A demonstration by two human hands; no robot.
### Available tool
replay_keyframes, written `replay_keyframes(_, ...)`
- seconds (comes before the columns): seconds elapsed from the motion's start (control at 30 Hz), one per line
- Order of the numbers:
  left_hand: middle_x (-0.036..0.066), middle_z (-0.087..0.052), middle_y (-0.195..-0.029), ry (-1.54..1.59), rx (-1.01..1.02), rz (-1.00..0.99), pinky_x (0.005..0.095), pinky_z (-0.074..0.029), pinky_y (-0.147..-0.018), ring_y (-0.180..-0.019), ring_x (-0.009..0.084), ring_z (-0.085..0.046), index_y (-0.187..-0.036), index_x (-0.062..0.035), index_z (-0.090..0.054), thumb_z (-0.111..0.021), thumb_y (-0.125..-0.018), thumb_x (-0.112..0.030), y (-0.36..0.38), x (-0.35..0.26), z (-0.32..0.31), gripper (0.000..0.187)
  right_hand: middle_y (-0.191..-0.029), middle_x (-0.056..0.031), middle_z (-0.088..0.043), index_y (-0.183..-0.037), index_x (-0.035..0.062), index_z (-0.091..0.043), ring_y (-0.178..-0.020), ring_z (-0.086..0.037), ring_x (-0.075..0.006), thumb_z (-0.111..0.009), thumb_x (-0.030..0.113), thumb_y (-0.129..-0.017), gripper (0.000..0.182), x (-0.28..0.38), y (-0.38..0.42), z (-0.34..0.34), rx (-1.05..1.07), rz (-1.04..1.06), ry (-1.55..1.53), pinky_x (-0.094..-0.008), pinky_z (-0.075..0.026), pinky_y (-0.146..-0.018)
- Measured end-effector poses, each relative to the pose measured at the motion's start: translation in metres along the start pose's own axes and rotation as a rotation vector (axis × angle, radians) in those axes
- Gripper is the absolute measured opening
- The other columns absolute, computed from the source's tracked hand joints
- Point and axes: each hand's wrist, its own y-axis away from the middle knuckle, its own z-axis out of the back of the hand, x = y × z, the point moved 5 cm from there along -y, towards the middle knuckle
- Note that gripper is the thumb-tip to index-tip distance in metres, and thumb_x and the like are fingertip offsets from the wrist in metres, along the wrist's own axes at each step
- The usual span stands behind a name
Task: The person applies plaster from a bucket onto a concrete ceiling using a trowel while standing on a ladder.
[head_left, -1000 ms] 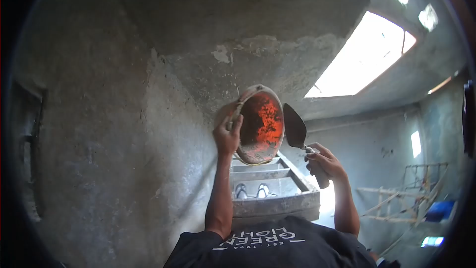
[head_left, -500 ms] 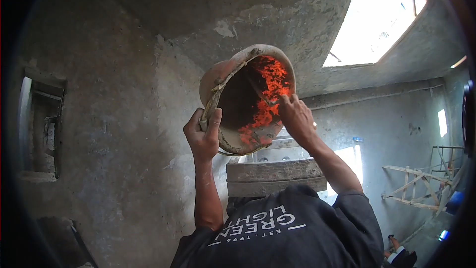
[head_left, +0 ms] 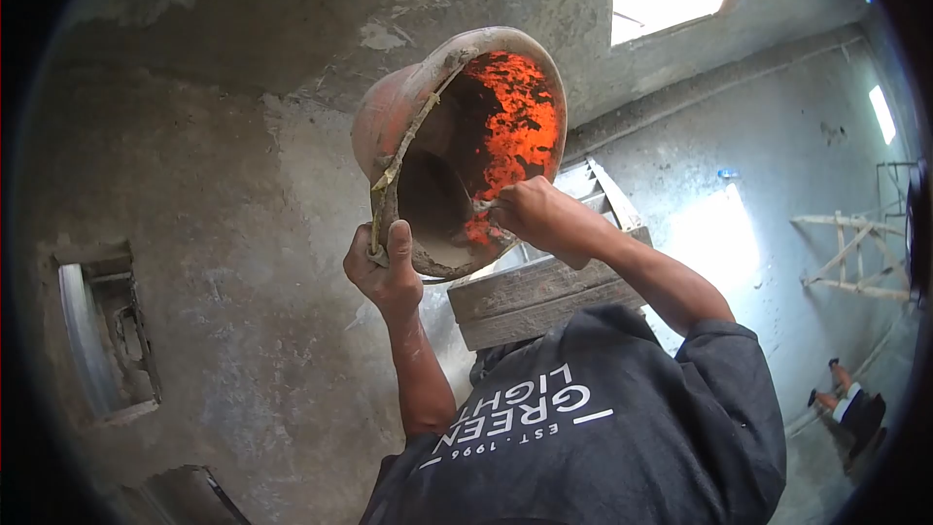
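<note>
A mortar-coated bucket [head_left: 389, 122] is raised and tilted with its mouth facing me. Its inner wall shows bright orange-red patches between dark residue. My left hand [head_left: 387, 267] grips the rim at the lower left, thumb up, beside the end of the bucket's handle. At the mouth's lower right, my right hand [head_left: 544, 219] is closed, its fingertips just inside the rim. A small part of something thin shows at those fingertips, too little to identify.
Wooden boards [head_left: 544, 297] lie beyond my dark shirt [head_left: 583, 418], with a ladder-like frame [head_left: 607, 190] behind. A wooden frame [head_left: 855, 253] stands at the right. Another person [head_left: 860, 418] is at the lower right. Rough walls have a recessed opening [head_left: 117, 335] at left.
The bucket and my left hand have shifted up and slightly left in view. My right hand has moved left and down along the bucket's mouth. The surroundings appear rotated as the camera turned.
</note>
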Motion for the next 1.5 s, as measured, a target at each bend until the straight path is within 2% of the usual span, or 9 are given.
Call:
replay_keyframes(0.27,0.001,-0.053,-0.066,0.015,-0.044,-0.04,0.0243,-0.037,-0.054,-0.061,0.0086,-0.047,-0.076,0.0008,-0.055,-0.066,-0.087,-0.036,-0.002,-0.002,0.007,0.04,-0.074,-0.0229,-0.065,-0.088,-0.0056,-0.065,-0.072,-0.066,-0.0365,-0.054,0.029,-0.089,0.036,0.014,0.008,0.022,0.085,-0.267,-0.286,-0.0429,-0.051,-0.068)
replay_keyframes(0.47,0.005,-0.057,-0.075,0.163,-0.168,0.009,0.0255,-0.044,-0.059,-0.067,0.0112,-0.051,-0.08,0.003,-0.055,-0.067,-0.084,-0.039,-0.008,0.0,0.017,0.044,-0.072,-0.0134,-0.066,-0.088,-0.0047,-0.065,-0.064,-0.065,-0.0223,-0.051,0.034,-0.092,0.041,-0.008,0.028,0.044,0.095,-0.296,-0.48,-0.0354,-0.051,-0.061)
replay_keyframes(0.63,0.003,-0.055,-0.071,-0.139,0.035,-0.077,0.0266,-0.044,-0.059,-0.065,0.011,-0.05,-0.082,0.0009,-0.057,-0.066,-0.085,-0.038,-0.001,0.003,0.026,0.04,-0.065,-0.0139,-0.063,-0.083,-0.0073,-0.063,-0.06,-0.064,-0.0258,-0.051,0.027,-0.091,0.037,-0.011,0.042,0.067,0.084,-0.406,-0.309,-0.037,-0.051,-0.058)
replay_keyframes(0.8,-0.001,-0.05,-0.064,-0.251,0.052,-0.159,0.026,-0.037,-0.052,-0.059,0.0093,-0.045,-0.072,-0.002,-0.056,-0.067,-0.083,-0.041,0.002,-0.009,0.016,0.042,-0.074,-0.0205,-0.062,-0.084,-0.0057,-0.059,-0.074,-0.062,-0.0361,-0.054,0.021,-0.089,0.028,0.006,0.05,0.066,-0.063,-0.423,0.078,-0.044,-0.049,-0.067)
replay_keyframes(0.97,-0.001,-0.049,-0.061,-0.287,0.088,-0.259,0.0271,-0.036,-0.05,-0.056,0.01,-0.044,-0.071,-0.0015,-0.057,-0.068,-0.081,-0.043,0.013,-0.021,0.006,0.044,-0.084,-0.0224,-0.061,-0.089,-0.004,-0.06,-0.083,-0.061,-0.0388,-0.052,0.016,-0.088,0.022,0.017,0.047,0.039,0.073,-0.418,0.011,-0.0474,-0.047,-0.074)
replay_keyframes(1.03,0.0,-0.05,-0.06,-0.283,0.096,-0.295,0.0273,-0.037,-0.05,-0.055,0.011,-0.045,-0.072,-0.0001,-0.058,-0.069,-0.079,-0.044,0.01,-0.022,0.007,0.046,-0.066,-0.0242,-0.059,-0.074,-0.0037,-0.063,-0.068,-0.062,-0.0387,-0.055,0.016,-0.086,0.024,0.022,0.044,0.034,-0.165,-0.111,-0.023,-0.0473,-0.049,-0.064)
replay_keyframes(1.37,0.004,-0.055,-0.071,-0.205,0.077,-0.306,0.0285,-0.044,-0.056,-0.064,0.0136,-0.052,-0.079,0.0031,-0.059,-0.07,-0.077,-0.044,0.004,-0.014,0.026,0.049,-0.071,-0.0225,-0.063,-0.084,-0.0055,-0.064,-0.068,-0.065,-0.0334,-0.054,0.026,-0.084,0.033,0.024,0.034,0.037,-0.042,-0.261,-0.36,-0.0427,-0.05,-0.065)
replay_keyframes(1.43,0.001,-0.049,-0.052,-0.147,-0.056,-0.252,0.0274,-0.037,-0.046,-0.048,0.0122,-0.046,-0.065,-0.0025,-0.053,-0.067,-0.079,-0.049,0.002,-0.016,0.022,0.05,-0.071,-0.0216,-0.063,-0.085,-0.0054,-0.064,-0.068,-0.065,-0.0318,-0.053,0.026,-0.085,0.033,0.034,0.033,0.039,-0.017,-0.297,-0.412,-0.0417,-0.05,-0.064)
replay_keyframes(1.5,0.001,-0.051,-0.055,-0.081,-0.059,-0.216,0.0274,-0.038,-0.047,-0.051,0.0115,-0.047,-0.067,-0.0006,-0.055,-0.067,-0.078,-0.049,0.0,-0.014,0.02,0.051,-0.07,-0.0206,-0.063,-0.086,-0.0053,-0.064,-0.067,-0.064,-0.0302,-0.053,0.026,-0.085,0.033,0.039,0.03,0.036,0.002,-0.334,-0.458,-0.0407,-0.05,-0.064)
